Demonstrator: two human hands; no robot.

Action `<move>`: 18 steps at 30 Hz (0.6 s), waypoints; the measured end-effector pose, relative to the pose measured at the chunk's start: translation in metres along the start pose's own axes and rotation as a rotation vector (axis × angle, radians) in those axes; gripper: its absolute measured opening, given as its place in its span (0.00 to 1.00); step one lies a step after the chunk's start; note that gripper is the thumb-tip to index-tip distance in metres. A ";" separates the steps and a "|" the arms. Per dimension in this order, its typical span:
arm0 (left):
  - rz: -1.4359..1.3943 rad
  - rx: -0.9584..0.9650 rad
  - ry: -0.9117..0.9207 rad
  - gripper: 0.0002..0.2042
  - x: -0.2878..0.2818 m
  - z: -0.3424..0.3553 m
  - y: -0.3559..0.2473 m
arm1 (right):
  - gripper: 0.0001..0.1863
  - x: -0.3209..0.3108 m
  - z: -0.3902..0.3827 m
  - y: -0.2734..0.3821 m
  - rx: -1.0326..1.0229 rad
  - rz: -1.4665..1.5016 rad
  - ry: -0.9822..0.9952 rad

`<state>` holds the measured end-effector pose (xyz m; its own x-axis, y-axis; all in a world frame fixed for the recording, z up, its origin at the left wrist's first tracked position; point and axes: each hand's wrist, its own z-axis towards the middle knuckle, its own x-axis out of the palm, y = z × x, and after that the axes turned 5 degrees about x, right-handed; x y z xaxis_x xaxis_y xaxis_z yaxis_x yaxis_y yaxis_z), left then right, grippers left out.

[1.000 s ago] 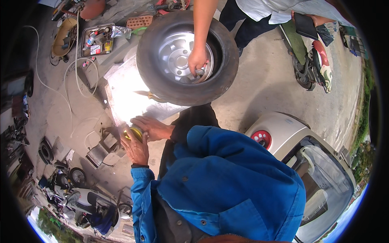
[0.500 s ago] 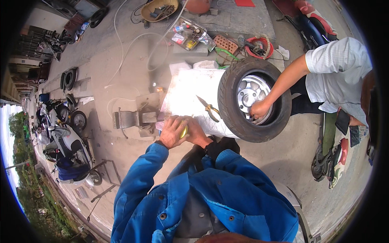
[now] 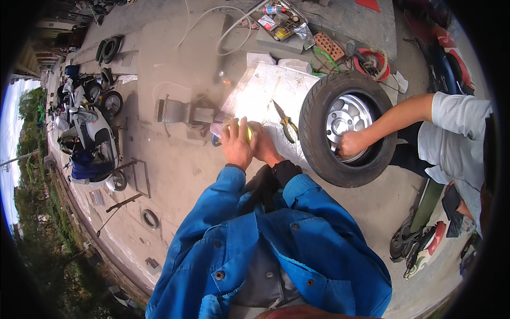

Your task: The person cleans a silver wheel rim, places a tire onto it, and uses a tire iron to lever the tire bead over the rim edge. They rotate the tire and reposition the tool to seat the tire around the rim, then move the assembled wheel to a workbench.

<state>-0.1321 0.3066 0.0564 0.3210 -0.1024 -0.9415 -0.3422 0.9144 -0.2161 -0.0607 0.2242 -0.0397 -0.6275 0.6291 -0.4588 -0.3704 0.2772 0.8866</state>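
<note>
My left hand [image 3: 236,144] and my right hand [image 3: 264,146] are closed together around a small yellow object [image 3: 247,132], just above a shiny metal sheet [image 3: 263,93] on the concrete ground. Most of the yellow object is hidden by my fingers. Both sleeves are blue. Pliers with yellow-green handles [image 3: 286,123] lie on the sheet to the right of my hands. A tyre on a silver rim [image 3: 345,127] stands at the sheet's right edge, and another person's hand [image 3: 349,144] grips inside the rim.
A metal bench vice [image 3: 178,112] sits left of my hands. A tray of cans and tools [image 3: 281,24], a brick [image 3: 329,45] and a white hose [image 3: 212,21] lie beyond the sheet. Scooters [image 3: 90,138] are parked at left, and another scooter [image 3: 419,244] at lower right.
The view has swung further, so the sheet, tyre and the other person now sit more to the right. My hands stay closed on the yellow object; the other person's hand stays in the rim.
</note>
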 end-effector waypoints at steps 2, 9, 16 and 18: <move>-0.013 0.012 0.030 0.29 -0.007 -0.002 0.008 | 0.31 0.000 -0.002 0.008 -0.006 0.087 -0.023; -0.128 0.473 0.128 0.28 -0.019 0.019 0.039 | 0.27 -0.006 0.003 0.009 -0.015 0.173 -0.057; -0.169 0.548 0.228 0.34 -0.024 0.031 0.060 | 0.32 -0.030 0.009 0.045 0.155 0.119 0.139; -0.136 0.537 0.246 0.38 -0.025 0.032 0.052 | 0.40 -0.042 0.005 0.034 0.302 0.062 0.244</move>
<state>-0.1298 0.3694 0.0767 0.0946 -0.2613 -0.9606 0.2018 0.9499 -0.2385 -0.0436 0.2107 0.0101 -0.8001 0.4703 -0.3725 -0.1315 0.4684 0.8737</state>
